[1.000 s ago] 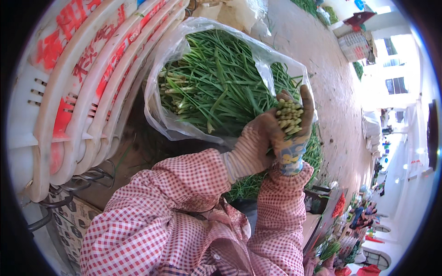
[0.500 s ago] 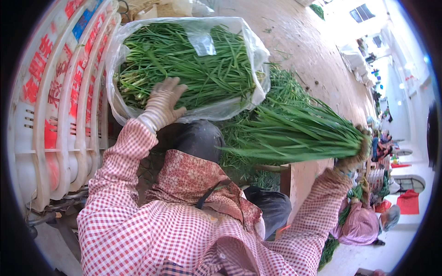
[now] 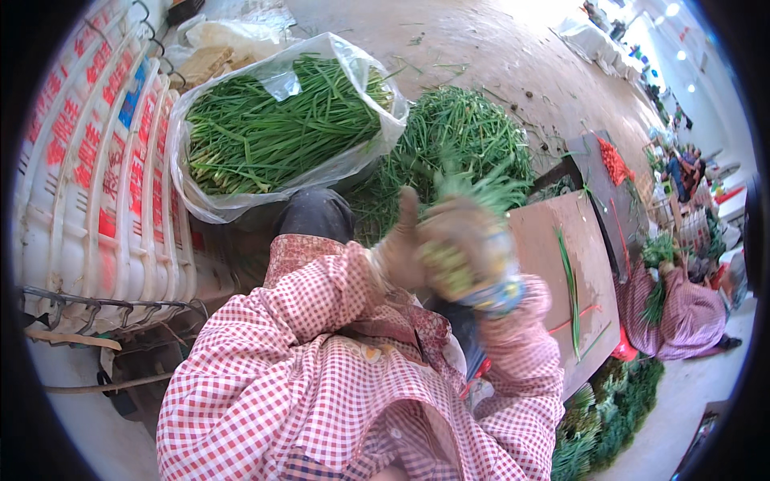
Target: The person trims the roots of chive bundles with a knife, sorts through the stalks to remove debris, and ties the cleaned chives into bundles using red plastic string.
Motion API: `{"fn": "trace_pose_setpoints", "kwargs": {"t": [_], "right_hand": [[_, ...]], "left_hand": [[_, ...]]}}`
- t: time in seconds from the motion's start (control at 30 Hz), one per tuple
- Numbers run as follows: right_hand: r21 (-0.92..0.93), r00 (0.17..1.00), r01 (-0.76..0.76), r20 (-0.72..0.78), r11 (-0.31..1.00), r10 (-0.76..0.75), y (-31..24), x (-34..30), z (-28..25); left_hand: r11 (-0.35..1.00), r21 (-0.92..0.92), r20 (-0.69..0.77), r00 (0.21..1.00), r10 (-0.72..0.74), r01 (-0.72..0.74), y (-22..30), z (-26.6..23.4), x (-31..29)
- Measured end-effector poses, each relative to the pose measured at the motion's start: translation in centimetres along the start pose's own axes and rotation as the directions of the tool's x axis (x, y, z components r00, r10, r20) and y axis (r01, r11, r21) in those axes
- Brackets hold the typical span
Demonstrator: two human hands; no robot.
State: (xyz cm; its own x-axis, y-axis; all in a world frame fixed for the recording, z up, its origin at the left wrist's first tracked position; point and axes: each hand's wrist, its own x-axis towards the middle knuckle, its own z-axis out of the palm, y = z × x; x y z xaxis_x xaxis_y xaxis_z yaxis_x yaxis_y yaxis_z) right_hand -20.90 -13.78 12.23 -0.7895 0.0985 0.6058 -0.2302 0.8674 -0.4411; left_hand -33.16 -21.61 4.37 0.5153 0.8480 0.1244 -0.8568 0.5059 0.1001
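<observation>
My right hand (image 3: 480,228), gloved and blurred by motion, is wrapped round a bunch of garlic chives (image 3: 449,271) in front of my body. The pale cut ends point toward me, and the green leaves fan out beyond the hand. Close beside the bunch on its left is my left hand (image 3: 395,252), thumb raised and apart. Its other fingers are partly hidden, and whether its palm touches the stems is unclear. Ahead on the left, a clear plastic bag (image 3: 391,128) lines a container packed with more chives (image 3: 281,132).
A loose heap of green leaves (image 3: 473,120) lies on the floor beyond my hands. On the right, a board (image 3: 553,240) carries a few chive leaves and a red tie. White plastic crates (image 3: 104,184) are stacked on the left. Another person (image 3: 678,313) sits at right.
My right hand has brought the chives from the far right to my front, turning their cut ends toward me. My left hand has left the bag and come beside them. The view has turned rightward.
</observation>
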Motion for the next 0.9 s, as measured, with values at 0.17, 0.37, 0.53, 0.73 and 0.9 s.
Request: {"fn": "trace_pose_setpoints", "kwargs": {"t": [0.17,0.37,0.53,0.73,0.9], "right_hand": [[-0.056,0.93,0.243,0.296,0.968,-0.217,-1.8,-1.5,4.7],[0.121,0.998,0.055,0.007,0.991,-0.056,-1.4,-2.3,-2.4],[0.732,0.487,-0.466,-0.257,0.498,0.835,5.0,-10.0,-6.6],[0.445,0.575,-0.478,-0.493,0.757,0.653,8.1,-9.2,-13.6],[0.258,0.565,-0.651,-0.463,0.714,0.683,8.6,-12.5,-15.9]], "left_hand": [[0.992,0.091,-0.193,0.976,0.099,-0.083,0.0,1.3,-0.2],[0.969,0.234,-0.304,0.941,0.152,-0.08,2.0,1.7,0.5],[0.608,0.794,-0.062,0.992,0.106,-0.016,3.7,-0.2,8.8],[-0.04,0.958,0.287,0.953,0.095,-0.285,1.5,1.3,21.1],[0.701,0.7,0.234,0.883,-0.408,0.138,2.6,-3.5,30.8]]}}
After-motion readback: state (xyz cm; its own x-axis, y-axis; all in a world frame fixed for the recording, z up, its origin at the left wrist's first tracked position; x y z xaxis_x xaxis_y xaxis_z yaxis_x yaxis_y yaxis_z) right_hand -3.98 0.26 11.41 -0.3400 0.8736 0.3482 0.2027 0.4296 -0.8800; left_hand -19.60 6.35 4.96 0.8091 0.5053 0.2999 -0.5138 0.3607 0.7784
